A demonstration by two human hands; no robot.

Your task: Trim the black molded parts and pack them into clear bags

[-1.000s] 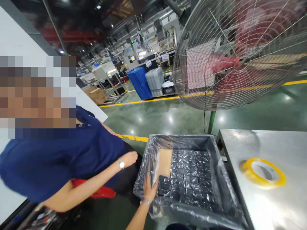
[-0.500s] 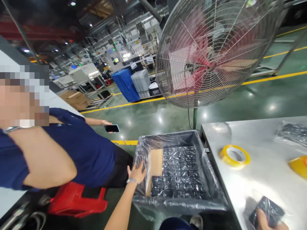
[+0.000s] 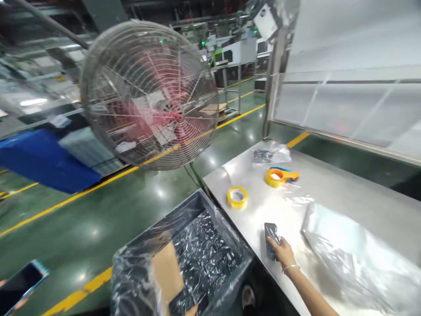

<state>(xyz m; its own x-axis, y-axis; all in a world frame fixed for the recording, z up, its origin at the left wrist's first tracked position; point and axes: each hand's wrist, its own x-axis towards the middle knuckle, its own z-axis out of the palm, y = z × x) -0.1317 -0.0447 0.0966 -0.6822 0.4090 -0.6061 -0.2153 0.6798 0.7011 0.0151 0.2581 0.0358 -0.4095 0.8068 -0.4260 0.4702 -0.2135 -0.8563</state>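
- Right hand [image 3: 283,251]: grip clamped on a black packet [image 3: 271,233] over the counter [image 3: 329,175], near a tape roll [image 3: 237,205].
- Left hand [image 3: 191,311]: mostly out of view, low in the bin [image 3: 195,202]; cannot tell its grip.
- Wrapped packets [image 3: 205,250] lie beside cardboard [image 3: 167,265] there.
- Another person's hand [image 3: 22,303] holds a phone [image 3: 21,283].

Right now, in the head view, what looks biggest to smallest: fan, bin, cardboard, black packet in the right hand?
1. Fan and bin: too close to rank; bin's cut off.
2. Cardboard.
3. Black packet, partly behind the right hand.
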